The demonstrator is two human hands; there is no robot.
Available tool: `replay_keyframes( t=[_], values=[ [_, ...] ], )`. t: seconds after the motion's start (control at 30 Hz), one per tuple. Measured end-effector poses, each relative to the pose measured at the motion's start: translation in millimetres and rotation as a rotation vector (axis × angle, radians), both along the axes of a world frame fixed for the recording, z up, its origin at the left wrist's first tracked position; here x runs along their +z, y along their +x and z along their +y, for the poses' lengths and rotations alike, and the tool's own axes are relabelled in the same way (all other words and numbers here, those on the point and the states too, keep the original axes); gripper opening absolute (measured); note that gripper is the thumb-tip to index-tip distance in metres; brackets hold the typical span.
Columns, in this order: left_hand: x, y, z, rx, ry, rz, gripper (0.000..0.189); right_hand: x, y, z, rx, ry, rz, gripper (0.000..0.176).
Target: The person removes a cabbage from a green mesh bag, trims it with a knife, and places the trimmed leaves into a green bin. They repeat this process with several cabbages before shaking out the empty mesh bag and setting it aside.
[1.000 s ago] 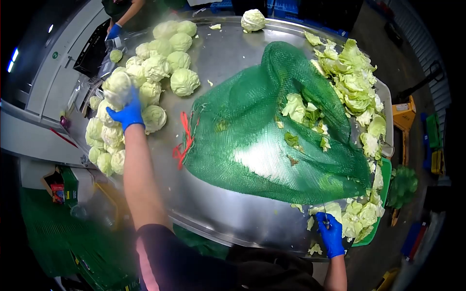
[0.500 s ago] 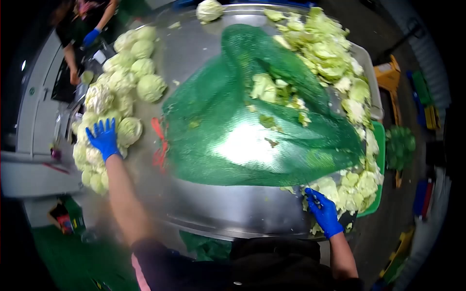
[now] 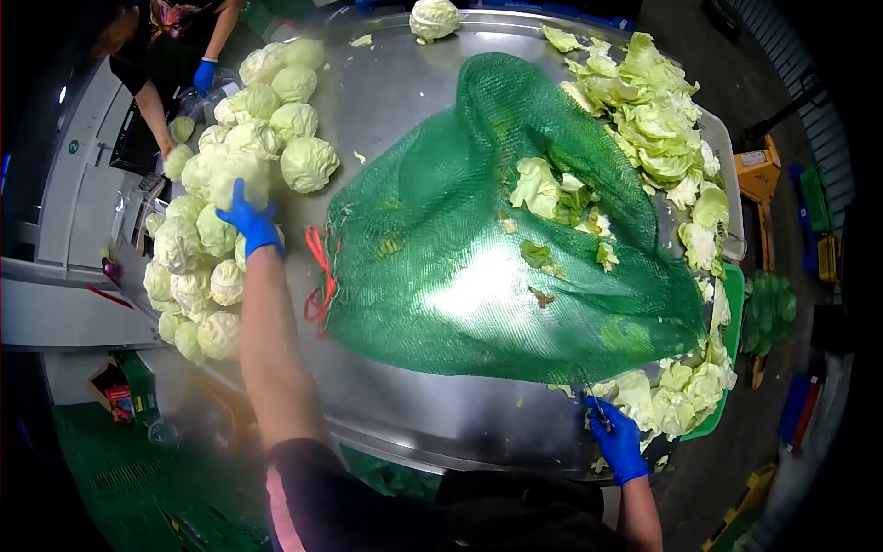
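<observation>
My left hand (image 3: pixel 251 224), in a blue glove, is at the near right side of the cabbage pile. Its fingers grip the lower edge of a pale, blurred cabbage (image 3: pixel 238 175). Other whole cabbages (image 3: pixel 177 245) lie around that hand. Down at the right, my gloved right hand (image 3: pixel 620 443) is closed around a knife (image 3: pixel 590 394), whose thin blade points up toward the bag's near edge; most of the handle is hidden. Between my hands a green mesh bag (image 3: pixel 405 304) with a red drawstring (image 3: pixel 319 276) lies spread on the metal table (image 3: pixel 395 405).
Loose cabbage leaves (image 3: pixel 653 120) are heaped along the right side, beside a green crate (image 3: pixel 733 313) and a pale bin (image 3: pixel 722 147). One cabbage (image 3: pixel 434 18) sits at the far edge. Across the pile, another person's gloved hand (image 3: pixel 204 77) and bare hand (image 3: pixel 175 147) are visible.
My left hand has gone from lying spread on the pile to gripping a cabbage, farther right and up. My right hand still holds the knife. The view has shifted slightly.
</observation>
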State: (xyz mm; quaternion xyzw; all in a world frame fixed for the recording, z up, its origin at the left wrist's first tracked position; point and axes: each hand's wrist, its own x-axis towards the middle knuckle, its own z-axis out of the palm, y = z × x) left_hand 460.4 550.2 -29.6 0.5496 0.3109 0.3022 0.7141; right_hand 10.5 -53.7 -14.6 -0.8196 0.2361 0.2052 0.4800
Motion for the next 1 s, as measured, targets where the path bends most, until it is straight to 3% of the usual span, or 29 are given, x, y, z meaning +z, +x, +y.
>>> replay_keyframes(
  t=[0.07, 0.13, 0.23, 0.37, 0.4, 0.47, 0.53, 0.6, 0.67, 0.77, 0.8, 0.9, 1.0],
  values=[
    [-15, 4, -27, 0.171, -0.107, -0.012, 0.081, 4, 11, 4, 0.023, -0.019, 0.037, 0.038],
    [-23, 6, -45, 0.264, -0.016, 0.048, 0.079, 3, 14, 5, 0.049, -0.033, 0.055, 0.039],
    [-83, 26, -8, 0.175, 0.140, 0.018, 0.087, -4, 14, 7, 0.101, -0.041, 0.010, 0.040],
    [-76, 28, 2, 0.058, 0.127, 0.078, 0.080, -3, 15, 10, 0.121, -0.092, -0.080, 0.039],
    [-70, 28, -5, 0.060, 0.332, 0.125, 0.079, -5, 15, 9, 0.107, -0.107, -0.093, 0.038],
    [-30, 12, -73, 0.232, 1.079, 0.345, 0.083, -4, 17, 9, 0.104, -0.119, -0.075, 0.034],
    [1, -7, -125, -0.489, 0.733, -0.024, 0.077, -11, 16, 12, 0.045, -0.101, -0.200, 0.035],
    [-6, -25, -158, -0.945, 0.568, 0.029, 0.076, -1, 24, 13, -0.046, -0.039, -0.204, 0.031],
    [20, -56, -213, -1.055, 0.951, 0.308, 0.059, 4, 30, 12, -0.167, 0.069, -0.200, 0.029],
    [20, -50, -232, -1.203, 0.936, 0.401, 0.034, 27, 47, -2, -0.274, 0.254, -0.212, 0.030],
    [34, -52, -243, -1.169, 0.834, 0.359, 0.028, 34, 53, -8, -0.302, 0.308, -0.218, 0.030],
    [148, -90, -303, -1.166, 0.603, 0.205, 0.021, 80, 83, -19, -0.282, 0.317, -0.473, 0.032],
    [174, -91, -299, -1.187, 0.632, -0.091, 0.024, 130, 94, -6, -0.210, 0.452, -0.648, 0.035]
  ],
)
